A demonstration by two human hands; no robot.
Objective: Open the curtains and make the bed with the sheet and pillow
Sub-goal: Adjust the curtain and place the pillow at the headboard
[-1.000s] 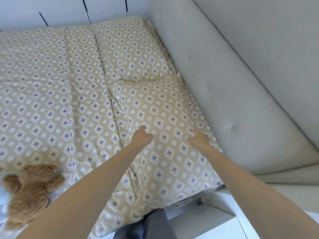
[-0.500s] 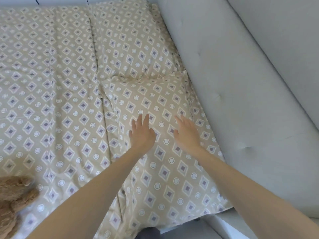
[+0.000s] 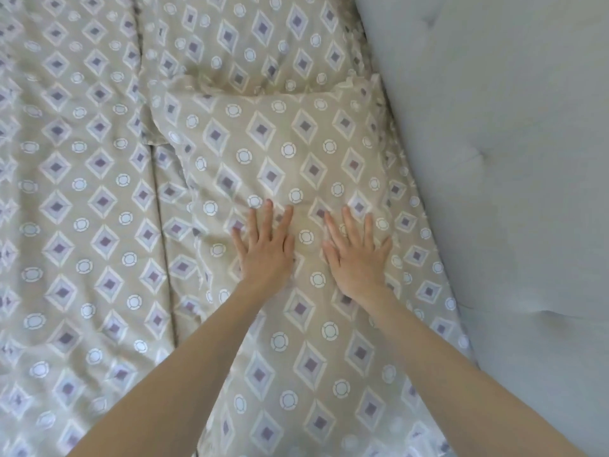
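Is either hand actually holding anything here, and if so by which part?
Nothing is held. The left hand and right hand lie flat, fingers straight and spread, palms down on the middle of the near pillow.

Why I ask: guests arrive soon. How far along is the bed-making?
Done: the patterned sheet lies spread out, and the farther pillow lies beside the padded headboard. In hand: the left hand and right hand press flat on the nearer pillow, fingers straight. Left: creases in the sheet need smoothing; the curtains are out of view.
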